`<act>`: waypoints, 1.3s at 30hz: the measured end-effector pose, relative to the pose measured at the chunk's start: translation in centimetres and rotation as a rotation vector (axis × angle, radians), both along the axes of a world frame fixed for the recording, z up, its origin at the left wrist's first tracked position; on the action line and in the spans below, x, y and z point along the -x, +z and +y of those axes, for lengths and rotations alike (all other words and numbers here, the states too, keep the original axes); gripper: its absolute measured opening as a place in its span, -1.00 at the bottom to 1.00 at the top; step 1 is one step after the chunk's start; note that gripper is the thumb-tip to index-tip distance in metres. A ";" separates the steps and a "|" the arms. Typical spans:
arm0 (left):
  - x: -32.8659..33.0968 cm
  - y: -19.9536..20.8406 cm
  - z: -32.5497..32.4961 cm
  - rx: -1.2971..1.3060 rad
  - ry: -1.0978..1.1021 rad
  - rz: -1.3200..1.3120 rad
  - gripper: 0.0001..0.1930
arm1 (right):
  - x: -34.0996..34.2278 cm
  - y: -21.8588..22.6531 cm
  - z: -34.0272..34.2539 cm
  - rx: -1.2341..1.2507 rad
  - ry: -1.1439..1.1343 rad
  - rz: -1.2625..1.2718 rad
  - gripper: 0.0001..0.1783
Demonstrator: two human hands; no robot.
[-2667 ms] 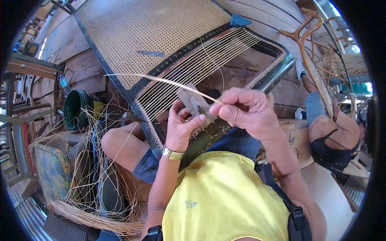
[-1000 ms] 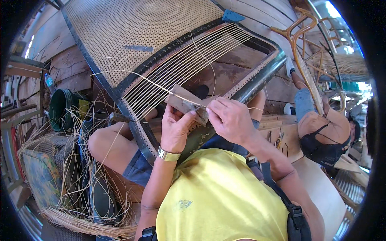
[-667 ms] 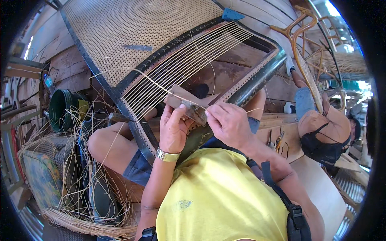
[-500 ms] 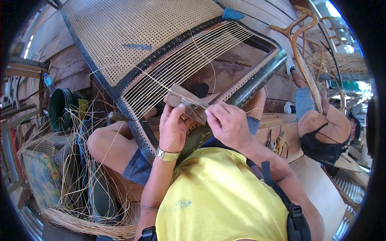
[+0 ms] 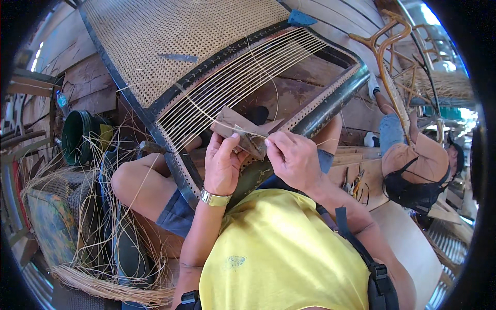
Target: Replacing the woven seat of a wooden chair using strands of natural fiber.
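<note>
My left hand point(image 5: 221, 168) is closed round a small wooden block point(image 5: 227, 117), its thumb resting on the upper face. A pale cane strand point(image 5: 199, 109) crosses that block from the chair frame. My right hand point(image 5: 297, 160) pinches the strand just past the block's right end. Both hands are over the near part of a dark chair frame point(image 5: 330, 114). Parallel cane strands point(image 5: 227, 85) span part of its opening, and small holes line the rails. Beyond them is a finished woven cane panel point(image 5: 155, 36), with a thin knife-like blade point(image 5: 178, 58) lying on it.
A bundle of loose cane point(image 5: 113, 287) lies at lower left, near a dark green bucket point(image 5: 77, 139). Tools point(image 5: 355, 183) lie on boards to my right. Another person point(image 5: 416, 155) sits at far right beside a bent rattan frame point(image 5: 385, 51). A blue object point(image 5: 300, 18) rests on the frame's far corner.
The strand between the chair frame and the block now bows in a slack curve, where it was straighter before. Both hands keep nearly the same place and hold.
</note>
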State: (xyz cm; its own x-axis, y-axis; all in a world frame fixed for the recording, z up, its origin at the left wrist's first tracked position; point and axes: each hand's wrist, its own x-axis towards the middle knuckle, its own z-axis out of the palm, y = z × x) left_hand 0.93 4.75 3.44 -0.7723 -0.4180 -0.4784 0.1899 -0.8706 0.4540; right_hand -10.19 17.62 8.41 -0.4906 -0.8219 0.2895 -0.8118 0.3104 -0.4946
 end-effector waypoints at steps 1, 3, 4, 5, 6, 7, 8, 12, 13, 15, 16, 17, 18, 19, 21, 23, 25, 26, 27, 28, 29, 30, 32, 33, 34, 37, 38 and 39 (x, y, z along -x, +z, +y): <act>0.0 0.1 0.0 0.004 0.006 -0.006 -0.65 | 0.0 -0.1 0.1 0.000 0.001 -0.001 -0.90; 0.0 0.1 0.0 0.002 0.009 -0.005 -0.65 | -0.1 -0.2 0.2 -0.049 0.025 0.004 -0.88; 0.0 0.1 0.0 0.000 0.012 -0.001 -0.64 | -0.2 -0.2 0.3 -0.049 0.026 0.004 -0.88; 0.1 0.1 0.0 0.000 0.013 -0.002 -0.64 | -0.4 -0.3 0.2 0.010 0.021 -0.007 -0.88; 0.1 0.2 0.0 0.007 0.017 -0.003 -0.64 | -0.5 -0.3 0.1 0.070 0.015 -0.018 -0.89; 0.1 0.2 0.0 0.014 0.020 -0.005 -0.65 | -0.6 -0.2 0.0 0.069 0.015 -0.018 -0.89; 0.1 0.2 0.0 0.014 0.020 -0.006 -0.65 | -0.7 -0.1 -0.1 0.094 0.008 -0.025 -0.89; -0.1 -0.5 0.1 0.004 0.014 -0.017 -0.68 | -0.6 0.8 -1.0 0.147 -0.012 -0.021 -0.89; -0.1 -0.8 0.1 0.011 0.013 -0.036 -0.68 | -0.4 1.0 -1.3 0.147 -0.011 -0.020 -0.89; -0.1 -1.0 -0.1 0.049 -0.005 -0.030 -0.68 | 0.3 1.3 -1.9 0.092 0.039 0.041 -0.91; -0.1 -1.0 -0.2 0.087 -0.025 -0.022 -0.69 | 0.5 1.5 -2.4 0.091 0.039 0.044 -0.91; 0.0 -0.9 -0.2 0.086 -0.025 -0.019 -0.69 | 0.6 1.8 -3.0 0.021 0.056 0.055 -0.92; 0.0 -0.6 -0.1 0.113 -0.024 -0.031 -0.69 | 0.7 2.0 -3.5 -0.048 0.073 0.067 -0.91; 0.0 -0.4 -0.1 0.142 -0.019 -0.045 -0.69 | 0.8 2.0 -3.9 -0.047 0.077 0.069 -0.91; 0.2 -0.3 0.1 0.113 0.014 -0.007 -0.69 | 1.0 2.1 -4.6 -0.097 0.096 0.047 -0.94; 0.2 -0.3 0.0 0.082 0.048 0.031 -0.68 | 0.9 2.2 -5.1 -0.017 0.077 0.064 -0.94; 0.2 -0.3 -0.4 0.015 0.040 0.058 -0.66 | 0.9 2.6 -5.4 0.061 0.057 0.081 -0.94; 0.2 -0.4 -0.4 0.013 0.042 0.060 -0.66 | 0.9 2.8 -5.5 0.056 0.071 0.085 -0.94; 0.2 -0.6 -0.4 0.033 0.030 0.037 -0.66 | 1.0 2.9 -5.5 0.052 0.084 0.090 -0.94; 0.1 -0.8 -0.4 0.054 0.017 0.013 -0.66 | 1.1 2.7 -5.5 0.051 0.086 0.089 -0.94; 0.1 -0.7 -0.4 0.053 0.019 0.012 -0.66 | 1.2 2.4 -5.5 -0.044 0.112 0.096 -0.94; 0.1 -0.6 -0.4 0.054 0.027 0.002 -0.66 | 1.3 2.1 -5.5 -0.140 0.137 0.103 -0.94; 0.1 -0.6 -0.4 0.052 0.036 -0.003 -0.67 | 1.3 2.1 -5.5 -0.102 0.131 0.105 -0.94; 0.2 -0.9 -0.4 0.042 0.038 0.016 -0.67 | 1.3 2.1 -5.6 -0.063 0.124 0.105 -0.94; 0.1 -1.0 -0.4 0.034 0.040 0.037 -0.66 | 1.3 2.2 -5.6 -0.064 0.127 0.107 -0.94; 0.1 -1.0 -0.7 0.038 0.037 0.012 -0.66 | 1.2 2.5 -5.9 -0.041 0.123 0.129 -0.94; 0.1 -1.0 -0.7 0.037 0.039 0.012 -0.66 | 1.1 2.5 -5.9 -0.036 0.131 0.121 -0.93; 0.1 -1.2 -0.8 0.040 0.030 0.006 -0.66 | 1.1 2.6 -6.0 -0.030 0.138 0.114 -0.93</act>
